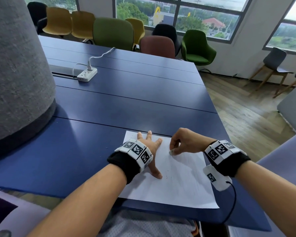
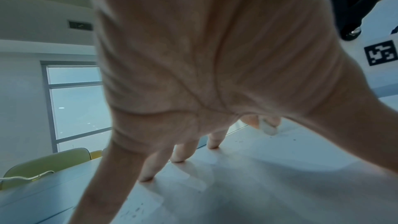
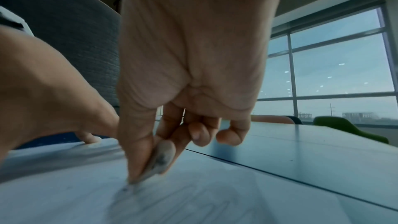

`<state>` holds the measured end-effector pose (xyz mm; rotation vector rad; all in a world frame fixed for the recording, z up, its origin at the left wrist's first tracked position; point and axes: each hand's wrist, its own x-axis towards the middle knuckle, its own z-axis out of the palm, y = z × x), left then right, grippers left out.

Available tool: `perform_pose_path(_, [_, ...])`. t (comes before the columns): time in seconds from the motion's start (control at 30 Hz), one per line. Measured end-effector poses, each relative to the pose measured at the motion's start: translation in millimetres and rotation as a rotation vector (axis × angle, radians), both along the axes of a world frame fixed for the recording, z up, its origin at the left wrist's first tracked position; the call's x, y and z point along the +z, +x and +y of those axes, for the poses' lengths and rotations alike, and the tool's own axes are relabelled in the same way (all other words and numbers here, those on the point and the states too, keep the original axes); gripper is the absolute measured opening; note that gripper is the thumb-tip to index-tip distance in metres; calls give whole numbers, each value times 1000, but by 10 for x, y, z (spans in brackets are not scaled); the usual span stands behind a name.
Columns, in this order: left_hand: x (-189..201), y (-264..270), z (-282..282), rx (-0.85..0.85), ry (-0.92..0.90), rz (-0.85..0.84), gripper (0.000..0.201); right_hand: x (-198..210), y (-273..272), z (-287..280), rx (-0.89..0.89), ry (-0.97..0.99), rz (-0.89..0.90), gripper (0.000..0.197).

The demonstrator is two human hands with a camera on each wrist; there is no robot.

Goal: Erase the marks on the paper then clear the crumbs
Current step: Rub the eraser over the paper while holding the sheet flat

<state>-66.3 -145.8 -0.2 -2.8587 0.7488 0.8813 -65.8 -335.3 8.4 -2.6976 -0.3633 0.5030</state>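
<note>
A white sheet of paper point(image 1: 178, 182) lies at the near edge of the blue table point(image 1: 126, 103), with faint pencil marks and a few dark crumbs point(image 1: 167, 176) on it. My left hand point(image 1: 150, 151) presses flat on the paper's left part, fingers spread and straight. My right hand point(image 1: 175, 147) pinches a small whitish eraser point(image 1: 170, 152) between thumb and fingers, its smudged tip on the paper point(image 3: 193, 202). The right wrist view shows the eraser point(image 3: 160, 159) against the sheet. In the left wrist view the eraser point(image 2: 268, 128) shows beyond my spread fingers point(image 2: 148, 171).
A white power strip point(image 1: 87, 74) with its cable sits far back on the table. A large grey fabric column point(image 1: 15, 74) stands at the left. Several chairs point(image 1: 113, 33) line the far side under the windows. The table's right edge drops to wooden floor point(image 1: 246, 117).
</note>
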Motion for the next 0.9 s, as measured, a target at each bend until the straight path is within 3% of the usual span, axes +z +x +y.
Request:
perform_pose_path(0.07, [-8,5,3,2,-8,2,140,-22,13,-1,-45,7,-54,7])
perform_pose_path(0.2, [22,-12,3,1,0,-3,140,-6,-44,-1,35,-11,69,7])
perform_pose_path(0.37, [25,-19,7,3,-7,1,140,-17,-15,-33,-22,-8,-46,7])
perform_pose_path(0.5, [43,-35,6,-3,2,-10,139,15,-86,-39,43,-34,45,8])
perform_pose_path(0.63, [19,-12,4,-2,-3,0,140,-20,-55,-78,-39,-41,-88,10])
perform_pose_path(0.8, [29,-12,-1,-4,1,5,142,56,-178,-45,57,-36,120,7])
perform_pose_path(0.9, [15,8,-1,-4,-3,13,142,26,-177,-60,-13,-2,-2,6])
